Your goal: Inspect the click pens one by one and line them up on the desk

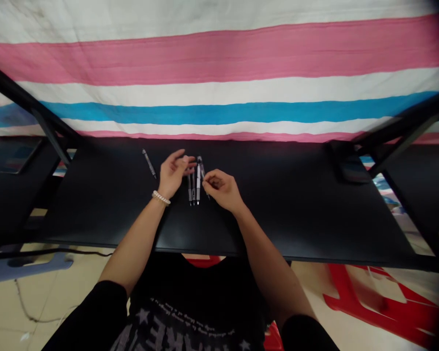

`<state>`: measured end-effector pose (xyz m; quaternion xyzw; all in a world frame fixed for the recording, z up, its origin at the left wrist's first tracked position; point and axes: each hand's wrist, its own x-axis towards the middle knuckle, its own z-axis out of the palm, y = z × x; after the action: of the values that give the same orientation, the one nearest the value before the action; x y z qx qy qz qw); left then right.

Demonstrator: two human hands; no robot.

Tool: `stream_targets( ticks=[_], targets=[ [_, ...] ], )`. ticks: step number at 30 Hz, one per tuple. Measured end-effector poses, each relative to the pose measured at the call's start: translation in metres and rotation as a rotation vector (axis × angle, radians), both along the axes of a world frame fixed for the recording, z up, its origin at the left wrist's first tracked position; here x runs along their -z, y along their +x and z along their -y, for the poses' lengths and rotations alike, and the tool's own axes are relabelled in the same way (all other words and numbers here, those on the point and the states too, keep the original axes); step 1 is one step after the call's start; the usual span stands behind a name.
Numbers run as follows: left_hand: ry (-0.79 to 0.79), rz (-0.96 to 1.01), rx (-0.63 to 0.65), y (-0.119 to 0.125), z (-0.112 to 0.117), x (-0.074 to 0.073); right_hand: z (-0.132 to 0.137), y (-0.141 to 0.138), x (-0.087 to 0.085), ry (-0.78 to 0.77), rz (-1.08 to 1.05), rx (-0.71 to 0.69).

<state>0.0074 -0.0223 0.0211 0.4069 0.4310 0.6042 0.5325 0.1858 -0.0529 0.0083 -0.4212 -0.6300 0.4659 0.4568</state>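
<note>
Side by side on the black table lie two dark grey pens and a white-barrelled pen, tips toward me. My left hand is open, its fingers spread over the upper ends of the grey pens. At the right end of the row, my right hand has thumb and fingers pinched on a clear-and-dark pen, which slants beside the white one. Another dark pen lies alone at an angle, left of my left hand.
A striped cloth hangs behind the table's far edge. Black metal frame bars rise at both sides. A dark flat object lies at the right end. Red plastic stools and a cable are below the near edge.
</note>
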Motion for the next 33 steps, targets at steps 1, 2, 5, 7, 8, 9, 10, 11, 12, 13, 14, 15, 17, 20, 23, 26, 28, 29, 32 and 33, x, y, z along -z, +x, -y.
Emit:
stream_targets(
  ticks=[1,2,5,7,8,9,10,11,12,13,14,15,17,20,23,26,28,29,32,33],
  targets=[
    [-0.035,0.028,0.085,0.007,0.003,0.000,0.002,-0.002,-0.001,0.007,-0.015,-0.026],
    [-0.060,0.044,0.146,0.013,0.006,0.000,0.003,-0.004,-0.002,0.021,-0.021,-0.027],
    [-0.073,0.158,0.158,0.019,0.009,-0.001,0.002,-0.006,-0.003,0.026,-0.054,0.046],
    [-0.066,0.265,0.097,0.017,0.007,-0.003,0.000,-0.006,-0.003,-0.043,-0.095,0.041],
    [-0.064,0.300,0.070,0.015,0.006,-0.004,-0.001,-0.006,-0.002,-0.088,-0.115,0.015],
    [-0.063,0.323,0.046,0.014,0.004,-0.004,-0.002,-0.006,-0.002,-0.127,-0.130,-0.009],
    [-0.062,0.338,0.027,0.013,0.003,-0.004,-0.002,-0.007,-0.001,-0.153,-0.140,-0.020],
    [-0.059,0.348,0.012,0.013,0.003,-0.004,-0.002,-0.008,0.000,-0.164,-0.147,-0.008],
    [-0.056,0.356,0.000,0.013,0.003,-0.004,-0.001,-0.010,0.001,-0.162,-0.153,0.026],
    [-0.052,0.362,-0.014,0.014,0.003,-0.003,0.000,-0.012,0.002,-0.148,-0.155,0.077],
    [-0.049,0.368,-0.030,0.015,0.003,-0.002,0.001,-0.013,0.003,-0.123,-0.151,0.136],
    [-0.049,0.372,-0.047,0.016,0.003,-0.001,0.002,-0.015,0.003,-0.087,-0.138,0.195],
    [-0.062,0.376,-0.073,0.018,0.002,0.001,0.005,-0.017,0.003,0.011,-0.092,0.290],
    [-0.089,0.393,-0.097,0.017,0.001,0.003,0.006,-0.019,0.002,0.113,-0.043,0.338],
    [-0.084,0.427,-0.104,0.016,0.000,0.004,0.004,-0.019,0.002,0.010,-0.131,0.275],
    [-0.086,0.419,-0.101,0.014,-0.001,0.005,0.002,-0.019,0.003,-0.019,-0.181,0.245],
    [-0.092,0.406,-0.108,0.014,-0.001,0.005,0.001,-0.019,0.003,0.026,-0.179,0.249],
    [-0.093,0.403,-0.112,0.013,-0.001,0.005,0.001,-0.019,0.003,0.019,-0.188,0.241],
    [-0.093,0.403,-0.111,0.012,-0.001,0.006,0.001,-0.019,0.003,-0.054,-0.215,0.232],
    [-0.094,0.404,-0.109,0.011,-0.001,0.006,0.001,-0.019,0.003,-0.042,-0.211,0.242]
  ],
)
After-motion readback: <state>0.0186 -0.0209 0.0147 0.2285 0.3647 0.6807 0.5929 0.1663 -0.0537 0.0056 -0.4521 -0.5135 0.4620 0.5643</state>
